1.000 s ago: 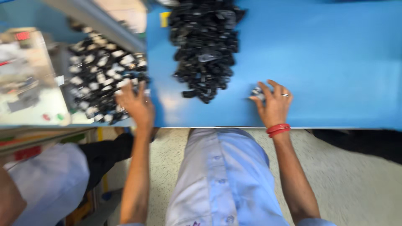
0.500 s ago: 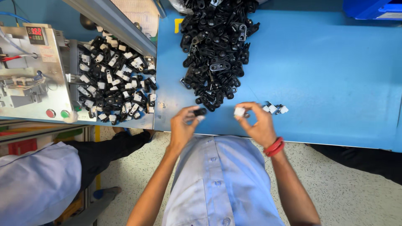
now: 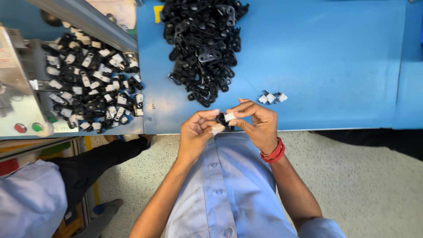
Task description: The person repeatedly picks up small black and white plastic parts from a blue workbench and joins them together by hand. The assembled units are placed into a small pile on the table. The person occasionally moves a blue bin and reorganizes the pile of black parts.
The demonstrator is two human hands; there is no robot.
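Note:
My left hand and my right hand meet at the near edge of the blue table, fingertips together. Between them they pinch a small black clip with a small white piece pressed against it. A few more white pieces lie on the table just beyond my right hand. A big heap of black clips sits further out, in front of my left hand. Red bangles circle my right wrist.
To the left, a lower tray area holds a pile of black clips fitted with white pieces, behind a grey metal rail. A machine with red and green buttons stands at the far left. Another person's sleeve and leg are at lower left.
A second ago my hands were apart, the left at the tray pile and the right at the white pieces. They then came together and now press the black clip and white piece against each other.

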